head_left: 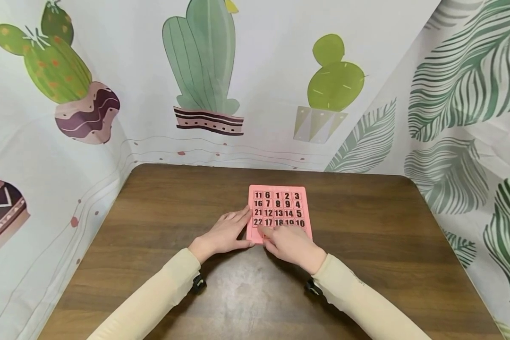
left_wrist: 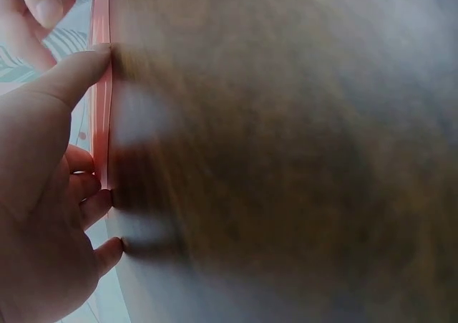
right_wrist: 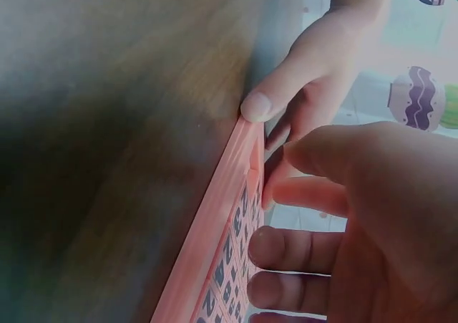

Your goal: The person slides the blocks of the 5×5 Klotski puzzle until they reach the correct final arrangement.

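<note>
A pink sliding number puzzle (head_left: 278, 208) lies flat on the table, with black numbers on its square tiles. The lower-left slot of its grid shows bare pink. My left hand (head_left: 226, 233) rests at the puzzle's left side, fingertips touching the side edge and thumb on the near left corner. In the left wrist view that thumb (left_wrist: 79, 72) presses the pink rim (left_wrist: 104, 115). My right hand (head_left: 292, 243) is over the bottom row, index finger extended to the tiles beside the bare slot. It covers most of that row. Its other fingers (right_wrist: 286, 250) bend loosely, holding nothing.
The puzzle lies on a dark brown wooden table (head_left: 174, 198), toward its far side. White cloth (head_left: 272, 94) printed with cacti and leaves hangs behind and at the sides. Black straps (head_left: 199, 283) circle both wrists below pale sleeves (head_left: 153, 297).
</note>
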Tool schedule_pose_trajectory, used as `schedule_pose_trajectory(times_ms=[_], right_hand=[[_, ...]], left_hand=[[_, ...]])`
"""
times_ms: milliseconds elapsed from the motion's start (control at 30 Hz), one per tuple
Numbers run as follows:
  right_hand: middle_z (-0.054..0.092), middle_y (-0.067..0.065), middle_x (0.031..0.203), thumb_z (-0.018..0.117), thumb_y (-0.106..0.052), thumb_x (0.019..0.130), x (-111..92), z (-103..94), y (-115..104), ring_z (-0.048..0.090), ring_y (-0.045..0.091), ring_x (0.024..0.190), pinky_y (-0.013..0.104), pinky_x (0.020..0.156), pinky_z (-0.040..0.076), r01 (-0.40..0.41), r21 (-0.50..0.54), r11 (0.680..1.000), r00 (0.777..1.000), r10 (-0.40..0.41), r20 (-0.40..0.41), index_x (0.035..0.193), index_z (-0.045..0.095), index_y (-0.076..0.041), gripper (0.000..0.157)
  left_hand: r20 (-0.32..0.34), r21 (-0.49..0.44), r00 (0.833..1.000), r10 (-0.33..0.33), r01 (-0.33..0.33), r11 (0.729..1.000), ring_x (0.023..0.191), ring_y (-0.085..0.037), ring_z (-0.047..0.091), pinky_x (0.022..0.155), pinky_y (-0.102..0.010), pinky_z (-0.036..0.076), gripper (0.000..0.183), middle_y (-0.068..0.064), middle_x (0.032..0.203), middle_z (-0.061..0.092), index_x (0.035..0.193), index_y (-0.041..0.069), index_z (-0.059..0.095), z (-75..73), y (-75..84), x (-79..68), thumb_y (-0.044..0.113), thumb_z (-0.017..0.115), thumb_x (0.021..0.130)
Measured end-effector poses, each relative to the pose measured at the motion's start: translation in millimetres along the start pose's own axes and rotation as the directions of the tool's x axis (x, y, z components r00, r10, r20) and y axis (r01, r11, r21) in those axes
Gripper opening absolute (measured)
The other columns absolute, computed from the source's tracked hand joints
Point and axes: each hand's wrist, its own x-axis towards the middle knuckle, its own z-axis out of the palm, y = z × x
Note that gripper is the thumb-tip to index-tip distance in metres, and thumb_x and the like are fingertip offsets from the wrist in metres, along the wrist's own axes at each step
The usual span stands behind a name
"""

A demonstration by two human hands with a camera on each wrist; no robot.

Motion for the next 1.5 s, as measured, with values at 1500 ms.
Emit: schedule_pose_trajectory(times_ms=[1500], right_hand=[[0.071, 0.027, 0.113, 0.064, -0.027, 0.101, 27.4, -0.2, 12.9, 0.069, 0.043, 0.101, 0.057, 0.084, 0.057, -0.090, -0.056, 0.994, 0.995, 0.093, 0.046, 0.133, 0.071, -0.010, 0.037]], left_hand=[[-0.018, 0.002, 1.000, 0.008, -0.008, 1.000, 0.154, -0.033, 0.031, 0.122, -0.056, 0.026, 0.094, -0.016, 0.172, 0.020, 0.164, 0.000, 0.027, 0.6, 0.9, -1.8, 0.054, 0.067, 0.097]])
